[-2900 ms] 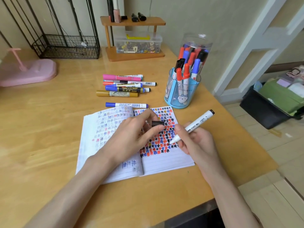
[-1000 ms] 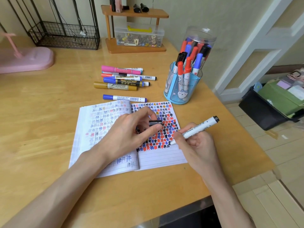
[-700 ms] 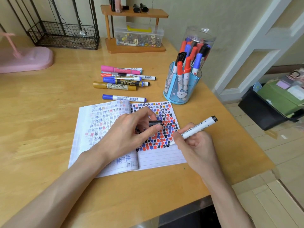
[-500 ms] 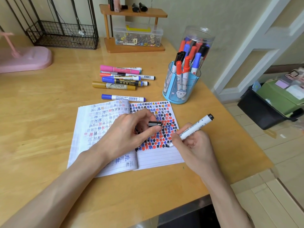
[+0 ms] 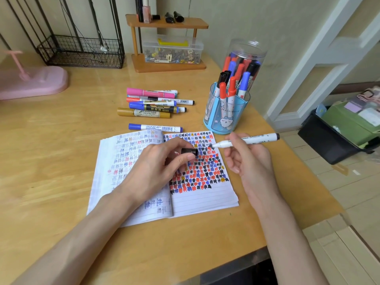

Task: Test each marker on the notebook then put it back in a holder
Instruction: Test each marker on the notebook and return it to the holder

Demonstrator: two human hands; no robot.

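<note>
From the head camera we see a wooden bench (image 5: pixel 51 182) with an open notebook (image 5: pixel 205 198) lying flat near its front edge, its right page crowded with black, red and blue test marks down to about two thirds of the page. Our left hand (image 5: pixel 156 169) rests on the notebook's middle, thumb and forefinger pinching a black cap (image 5: pixel 189 151) whose open end faces right. Our right hand (image 5: pixel 248 159) hangs above the notebook's right edge, its fingers closed around a white marker (image 5: pixel 246 140) held nearly level, the uncapped tip pointing left toward the cap and just short of it, the black tail end pointing right. We cannot tell whether the tip touches the page. Just behind the notebook lies a blue-capped marker (image 5: pixel 155 127), and farther back a loose row of markers (image 5: pixel 152 102) in pink, red, blue and gold lies side by side. To the right of these stands a blue holder (image 5: pixel 226 118) with capped red, black and blue markers upright in it, and right behind it a clear jar (image 5: pixel 245 56) holds more. A small wooden shelf (image 5: pixel 166 23) stands at the back by the wall.
</note>
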